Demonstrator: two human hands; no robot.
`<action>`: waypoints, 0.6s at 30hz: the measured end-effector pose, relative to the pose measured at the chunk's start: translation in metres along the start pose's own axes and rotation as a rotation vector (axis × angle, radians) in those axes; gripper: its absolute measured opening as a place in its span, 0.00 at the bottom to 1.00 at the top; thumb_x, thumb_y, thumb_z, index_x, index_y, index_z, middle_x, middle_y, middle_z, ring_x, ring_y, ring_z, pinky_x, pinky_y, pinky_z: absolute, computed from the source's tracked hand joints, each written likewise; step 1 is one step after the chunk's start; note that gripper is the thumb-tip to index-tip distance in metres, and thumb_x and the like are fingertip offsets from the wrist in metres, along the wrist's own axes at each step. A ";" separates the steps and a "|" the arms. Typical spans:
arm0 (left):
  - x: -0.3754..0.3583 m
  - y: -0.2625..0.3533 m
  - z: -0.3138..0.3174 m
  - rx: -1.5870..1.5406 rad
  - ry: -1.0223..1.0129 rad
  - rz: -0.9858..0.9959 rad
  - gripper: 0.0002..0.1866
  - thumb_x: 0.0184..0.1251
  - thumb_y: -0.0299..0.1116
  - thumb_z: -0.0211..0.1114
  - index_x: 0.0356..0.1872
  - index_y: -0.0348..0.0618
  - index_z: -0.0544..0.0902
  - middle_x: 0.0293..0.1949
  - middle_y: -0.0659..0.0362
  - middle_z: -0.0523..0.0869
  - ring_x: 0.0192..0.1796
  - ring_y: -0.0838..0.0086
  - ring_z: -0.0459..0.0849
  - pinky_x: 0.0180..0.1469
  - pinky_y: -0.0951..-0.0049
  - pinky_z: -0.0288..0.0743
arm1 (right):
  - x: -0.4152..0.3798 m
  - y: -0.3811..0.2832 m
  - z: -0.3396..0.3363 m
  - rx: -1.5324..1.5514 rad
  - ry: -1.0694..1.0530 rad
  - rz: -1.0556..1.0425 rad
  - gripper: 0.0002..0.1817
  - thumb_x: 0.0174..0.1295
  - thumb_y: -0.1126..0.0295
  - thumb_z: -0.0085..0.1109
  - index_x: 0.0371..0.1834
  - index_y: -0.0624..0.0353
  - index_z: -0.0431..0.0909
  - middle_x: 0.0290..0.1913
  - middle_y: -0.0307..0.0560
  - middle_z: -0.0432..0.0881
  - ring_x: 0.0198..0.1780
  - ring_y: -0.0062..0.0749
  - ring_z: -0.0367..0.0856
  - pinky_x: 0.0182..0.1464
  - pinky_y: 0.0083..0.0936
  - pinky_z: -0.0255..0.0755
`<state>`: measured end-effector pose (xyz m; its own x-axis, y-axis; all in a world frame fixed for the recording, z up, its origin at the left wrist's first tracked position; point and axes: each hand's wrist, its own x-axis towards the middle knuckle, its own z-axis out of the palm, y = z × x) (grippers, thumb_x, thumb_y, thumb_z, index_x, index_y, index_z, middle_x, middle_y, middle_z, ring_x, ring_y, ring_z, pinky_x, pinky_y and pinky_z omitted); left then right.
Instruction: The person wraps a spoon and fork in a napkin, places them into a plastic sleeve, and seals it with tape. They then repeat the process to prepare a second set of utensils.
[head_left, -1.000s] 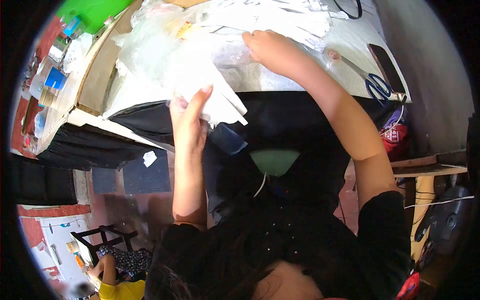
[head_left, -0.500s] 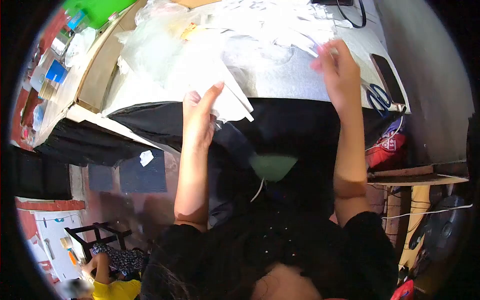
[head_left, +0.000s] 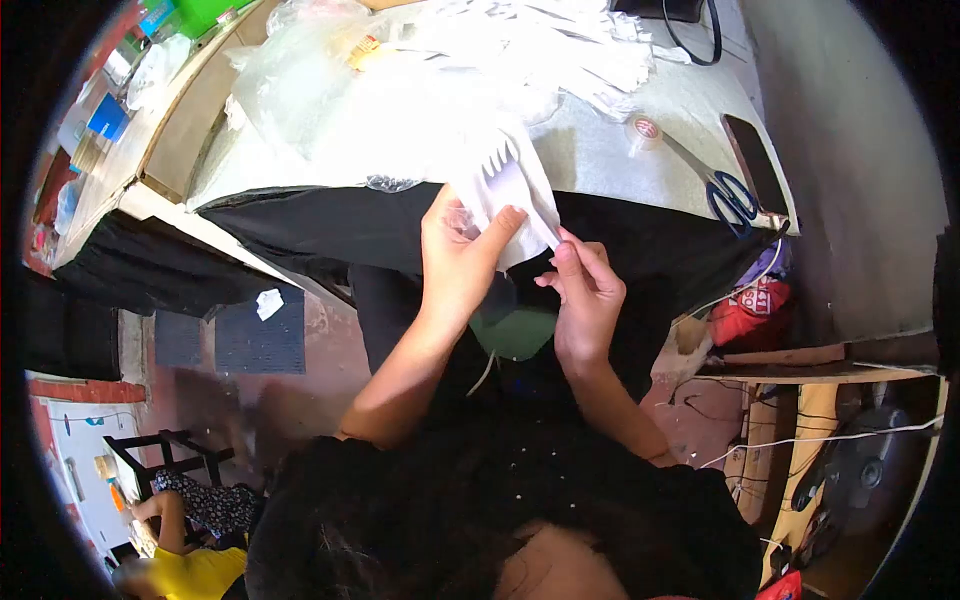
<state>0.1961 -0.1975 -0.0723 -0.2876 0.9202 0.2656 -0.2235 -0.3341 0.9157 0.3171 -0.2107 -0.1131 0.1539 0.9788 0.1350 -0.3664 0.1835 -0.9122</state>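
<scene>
My left hand (head_left: 465,255) is closed on a white paper napkin (head_left: 541,190), its thumb lying over the front. A pale plastic fork (head_left: 506,180) lies against the napkin, tines pointing away from me. The fingertips of my right hand (head_left: 588,290) pinch the lower right edge of the napkin. Both hands are just in front of the table's near edge. Some clear plastic shows under my left hand's fingers.
On the white table (head_left: 585,150) are a tape roll (head_left: 645,130), scissors (head_left: 731,200), a phone (head_left: 757,165), a clear plastic bag (head_left: 300,90) and piled white papers (head_left: 590,45). A person in yellow (head_left: 195,573) sits at the lower left.
My right hand has come down and left from above the table to the napkin's edge. My left hand has moved right with the napkin, and the fork now shows. The tape roll is now visible.
</scene>
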 end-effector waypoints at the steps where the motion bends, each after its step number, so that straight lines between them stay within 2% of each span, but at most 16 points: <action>1: -0.001 -0.002 0.001 -0.002 0.006 0.000 0.14 0.58 0.21 0.64 0.46 0.33 0.76 0.38 0.59 0.82 0.40 0.80 0.79 0.42 0.79 0.73 | 0.000 0.001 -0.002 0.010 -0.006 0.010 0.11 0.60 0.76 0.60 0.45 0.66 0.80 0.38 0.40 0.71 0.38 0.20 0.74 0.33 0.17 0.80; 7: -0.007 -0.008 0.005 0.037 -0.034 -0.051 0.10 0.60 0.24 0.65 0.41 0.33 0.79 0.34 0.60 0.84 0.36 0.82 0.79 0.39 0.80 0.73 | 0.002 0.008 0.000 0.113 0.028 -0.003 0.11 0.59 0.76 0.60 0.45 0.67 0.80 0.46 0.47 0.76 0.41 0.25 0.78 0.35 0.20 0.82; 10: -0.008 -0.007 0.005 0.069 -0.040 -0.017 0.08 0.61 0.24 0.64 0.40 0.33 0.80 0.33 0.60 0.84 0.35 0.83 0.79 0.38 0.81 0.73 | 0.003 0.012 -0.007 0.079 0.002 0.002 0.11 0.60 0.76 0.60 0.45 0.68 0.80 0.47 0.50 0.78 0.41 0.26 0.80 0.34 0.21 0.82; 18: -0.012 -0.010 0.010 0.024 -0.039 -0.054 0.10 0.62 0.28 0.65 0.42 0.34 0.80 0.36 0.60 0.84 0.38 0.81 0.80 0.42 0.80 0.72 | 0.005 0.016 -0.012 0.090 0.031 0.022 0.12 0.58 0.77 0.62 0.45 0.68 0.80 0.45 0.47 0.81 0.38 0.20 0.78 0.36 0.14 0.74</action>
<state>0.2108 -0.2031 -0.0822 -0.2393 0.9442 0.2262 -0.2152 -0.2787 0.9359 0.3230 -0.2040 -0.1316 0.1723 0.9798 0.1017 -0.4513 0.1703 -0.8760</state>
